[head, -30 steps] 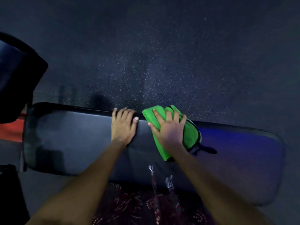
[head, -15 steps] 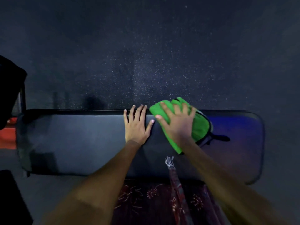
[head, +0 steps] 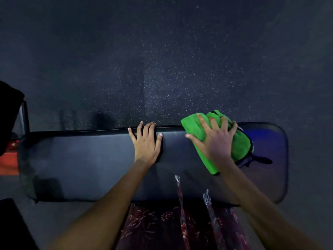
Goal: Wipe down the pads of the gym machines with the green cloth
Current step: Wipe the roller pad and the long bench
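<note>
A long black pad [head: 81, 165] of a gym bench runs across the view from left to right, dark and faintly glossy, with a blue-violet sheen at its right end. The left hand [head: 146, 143] lies flat on the pad near its far edge — fingers [head: 139, 129] straight and slightly apart, their tips reaching the rim, holding nothing. Well to its right, the right hand [head: 216, 141] presses down on the green cloth [head: 241, 145] with its fingers [head: 202, 123] spread wide across the top of the fabric, the thumb out to the left on the cloth's near-left edge.

The green cloth is bunched and folded, lying on the right part of the pad — its far end hangs over the pad's far rim. A black strap or trim [head: 259, 159] pokes out from under the cloth on its right side; what it belongs to cannot be told.

Beyond the pad lies a dark speckled floor [head: 162, 69]. At the bottom, dark red patterned clothing [head: 158, 228] with fringed ends shows below the pad's near edge. At the far left sit a black shape [head: 9, 109] and an orange-red patch [head: 9, 163].
</note>
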`<state>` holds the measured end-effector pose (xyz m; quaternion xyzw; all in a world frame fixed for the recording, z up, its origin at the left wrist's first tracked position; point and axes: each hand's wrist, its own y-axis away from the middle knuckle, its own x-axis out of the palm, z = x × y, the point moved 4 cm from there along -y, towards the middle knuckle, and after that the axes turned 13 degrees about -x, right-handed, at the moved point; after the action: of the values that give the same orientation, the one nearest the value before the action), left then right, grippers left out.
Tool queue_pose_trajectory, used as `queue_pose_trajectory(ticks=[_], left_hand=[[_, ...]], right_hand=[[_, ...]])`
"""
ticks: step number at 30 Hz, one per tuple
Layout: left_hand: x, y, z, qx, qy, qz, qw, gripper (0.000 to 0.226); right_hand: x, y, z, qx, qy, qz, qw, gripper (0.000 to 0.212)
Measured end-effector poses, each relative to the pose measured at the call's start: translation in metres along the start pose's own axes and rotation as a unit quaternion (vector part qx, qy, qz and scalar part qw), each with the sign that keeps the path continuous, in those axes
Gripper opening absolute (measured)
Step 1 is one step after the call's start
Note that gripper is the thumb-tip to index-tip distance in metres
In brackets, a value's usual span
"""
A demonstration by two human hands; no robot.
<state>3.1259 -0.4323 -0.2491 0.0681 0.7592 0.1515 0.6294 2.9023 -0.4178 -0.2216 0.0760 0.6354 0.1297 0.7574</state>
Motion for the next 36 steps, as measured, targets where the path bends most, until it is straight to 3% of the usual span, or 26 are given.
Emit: queue_pose_trajectory(ticks=[4, 8, 12, 15, 19, 23, 29, 36], left_hand=[[0.004, 0.002, -0.025, 0.029, -0.007, 0.022, 0.999, 0.048], [0.005, 0.004, -0.045, 0.081, 0.008, 0.054, 0.995, 0.05], [0.006, 0.009, -0.074, 0.125, 0.02, 0.103, 0.987, 0.06], [0.012, 0.014, -0.103, 0.133, 0.021, 0.127, 0.983, 0.061], [0.019, 0.022, -0.136, 0.143, 0.003, 0.111, 0.983, 0.049], [0.02, 0.024, -0.144, 0.129, 0.0, 0.111, 0.985, 0.054], [0.02, 0.029, -0.176, 0.154, 0.005, 0.152, 0.976, 0.066], [0.029, 0.047, -0.254, 0.247, -0.02, 0.181, 0.952, 0.07]], right_hand=[[0.007, -0.017, 0.051, -0.049, -0.004, 0.034, 0.998, 0.067], [0.007, -0.021, 0.023, -0.128, 0.003, 0.013, 0.992, 0.061], [-0.003, -0.001, -0.055, -0.022, 0.0, -0.027, 0.999, 0.062], [-0.008, 0.011, -0.062, 0.061, -0.005, -0.029, 0.998, 0.063], [-0.004, 0.007, -0.033, 0.029, -0.008, -0.002, 1.0, 0.061], [-0.007, 0.014, -0.071, -0.059, 0.017, -0.014, 0.998, 0.06], [-0.014, 0.032, -0.123, 0.043, -0.011, -0.064, 0.997, 0.055], [-0.017, 0.045, -0.148, 0.136, -0.042, -0.081, 0.987, 0.059]])
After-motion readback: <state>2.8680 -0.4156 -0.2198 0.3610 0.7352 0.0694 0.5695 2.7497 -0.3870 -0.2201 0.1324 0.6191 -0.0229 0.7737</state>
